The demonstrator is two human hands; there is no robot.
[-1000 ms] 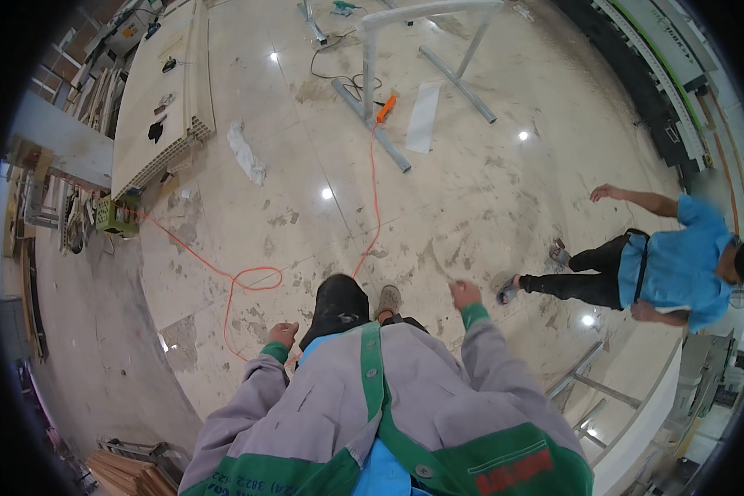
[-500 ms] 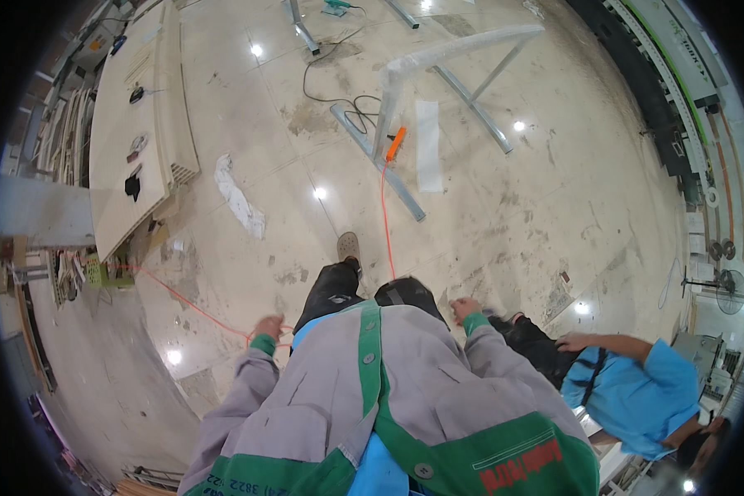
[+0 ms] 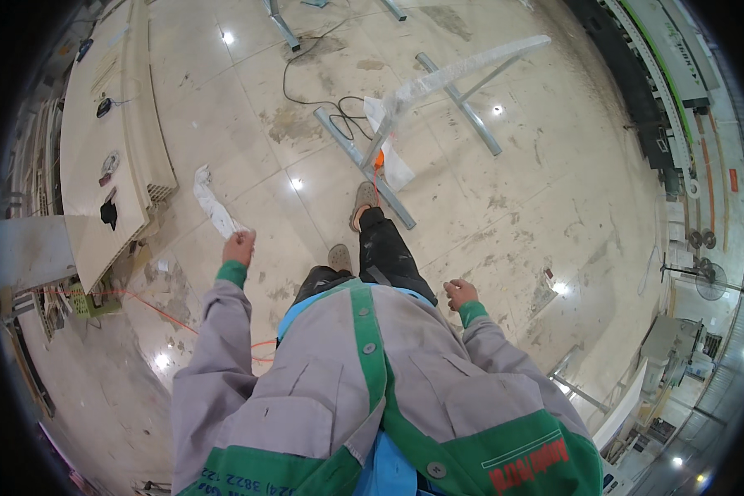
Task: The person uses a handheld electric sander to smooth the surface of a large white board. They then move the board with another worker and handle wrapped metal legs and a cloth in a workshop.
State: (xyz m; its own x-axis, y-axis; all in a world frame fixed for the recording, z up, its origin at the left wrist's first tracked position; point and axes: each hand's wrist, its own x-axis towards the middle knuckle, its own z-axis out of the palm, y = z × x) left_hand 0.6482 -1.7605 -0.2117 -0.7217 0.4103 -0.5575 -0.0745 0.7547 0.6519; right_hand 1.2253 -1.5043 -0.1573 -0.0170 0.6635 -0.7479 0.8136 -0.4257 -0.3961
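My left hand (image 3: 240,247) is held forward over the floor with its fingers curled in. Nothing shows in it. In the picture it overlaps the near end of a crumpled white sheet (image 3: 212,203) lying on the tiles. My right hand (image 3: 460,293) hangs beside my right leg, loosely closed, and it looks bare. Between them, my shoes (image 3: 364,198) point toward a metal stand (image 3: 372,174) wrapped along its top bar in clear plastic. An orange object (image 3: 379,159) on an orange cord sits by the stand's leg, partly hidden.
Orange cable (image 3: 161,310) runs over the floor on the left and loops beside my left hip. A black cord (image 3: 339,112) curls near the stand. Stacked panels (image 3: 112,157) with small tools line the left. A long machine (image 3: 636,91) and a fan (image 3: 707,279) stand right.
I have stepped closer to the metal stand, one foot now by its base. My left hand has swung forward and up. The person in a blue shirt on the right is out of view.
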